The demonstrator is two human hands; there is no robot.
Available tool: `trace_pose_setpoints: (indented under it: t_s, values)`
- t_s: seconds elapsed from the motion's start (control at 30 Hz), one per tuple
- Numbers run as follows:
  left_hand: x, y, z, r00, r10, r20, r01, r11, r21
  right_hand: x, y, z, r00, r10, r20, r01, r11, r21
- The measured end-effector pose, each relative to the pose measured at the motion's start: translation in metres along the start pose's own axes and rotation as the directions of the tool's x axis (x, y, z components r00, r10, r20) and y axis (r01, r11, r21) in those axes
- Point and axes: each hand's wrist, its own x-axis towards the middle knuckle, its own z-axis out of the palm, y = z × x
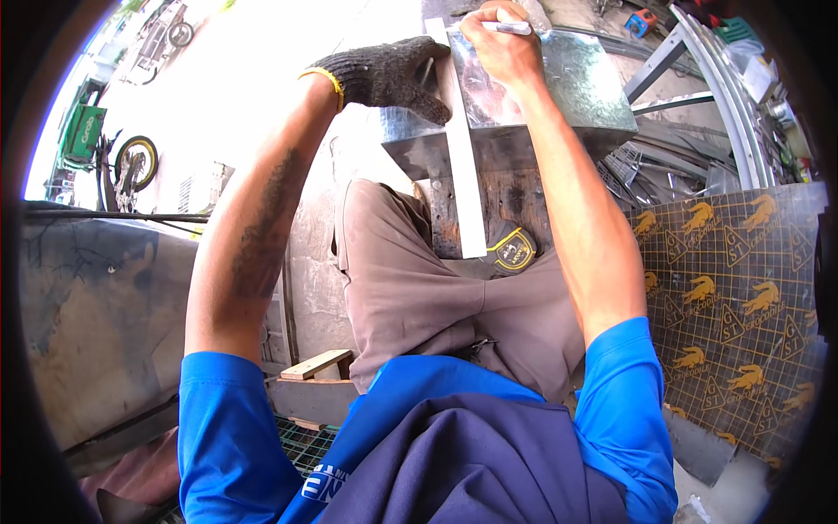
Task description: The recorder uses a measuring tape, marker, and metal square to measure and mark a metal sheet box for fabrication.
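Observation:
A sheet of shiny metal (580, 83) with a bent-down front side lies in front of me. Across it runs a long pale straightedge (467, 192), its near end reaching toward my lap. My left hand (384, 77), in a dark knitted glove with a yellow cuff, presses on the straightedge's left side, thumb and fingers spread along it. Bare, my right hand (506, 48) is closed around a white pen (508, 28) near the straightedge's far end; the pen's tip is hidden. A black and yellow tape measure (512, 249) sits between my thighs, beside the straightedge's near end.
Under the metal is a worn wooden block (515, 196). Metal frame bars (716, 79) and scrap lie at right, above a dark patterned board (733, 306). A big stained sheet (113, 323) stands at left. A motorbike (135, 166) with a green box is farther off.

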Motion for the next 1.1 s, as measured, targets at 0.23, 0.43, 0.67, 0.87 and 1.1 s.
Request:
trace_pose_setpoints:
  t_s: [0.23,0.43,0.67,0.87,1.1]
  values:
    - [0.007,0.006,-0.002,1.0,0.021,-0.001,-0.021,1.0,0.016,0.015,0.02,-0.013,0.955,-0.059,0.29,-0.208,0.564,0.799]
    - [-0.001,-0.012,0.01,0.993,0.057,-0.1,-0.058,0.998,-0.003,0.003,-0.004,0.003,0.987,-0.155,0.05,0.159,0.983,-0.09]
    - [0.004,-0.015,0.013,0.975,0.134,-0.175,-0.137,0.991,-0.003,0.007,-0.013,-0.006,0.961,-0.272,0.051,0.269,0.873,-0.407]
    - [0.005,-0.019,0.017,0.977,0.11,-0.183,-0.11,0.994,0.014,0.006,-0.043,-0.013,0.931,-0.306,0.198,0.358,0.664,-0.656]
    - [0.008,-0.012,0.009,0.997,0.044,-0.065,-0.045,0.999,-0.025,-0.012,-0.081,-0.026,0.894,-0.288,0.342,0.438,0.72,-0.539]
